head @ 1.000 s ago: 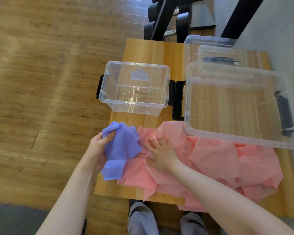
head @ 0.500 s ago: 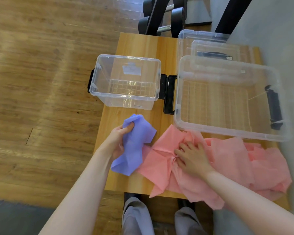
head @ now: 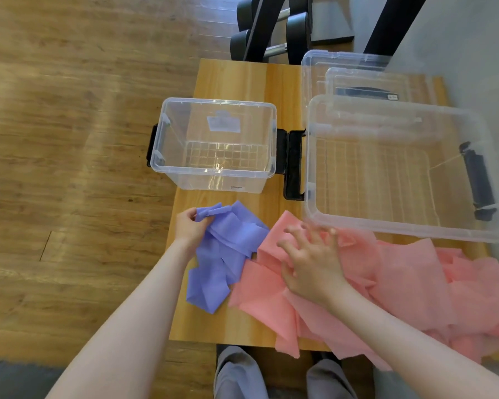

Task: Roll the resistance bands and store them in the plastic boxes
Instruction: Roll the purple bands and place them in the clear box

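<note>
Nearest me, my right hand [head: 311,260] lies with fingers spread on the crumpled pink resistance band [head: 401,286], heaped along the wooden table's [head: 239,82] near edge. Just left, my left hand [head: 189,227] pinches an end of the purple resistance band [head: 222,254], unrolled beside the pink. Beyond: small clear plastic box [head: 216,145] left, large clear plastic box [head: 392,168] right. Farther still, dumbbells [head: 271,33].

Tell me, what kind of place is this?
Probably a gym or home workout room: dumbbells on a black rack stand behind the table, and resistance bands lie on it.
</note>
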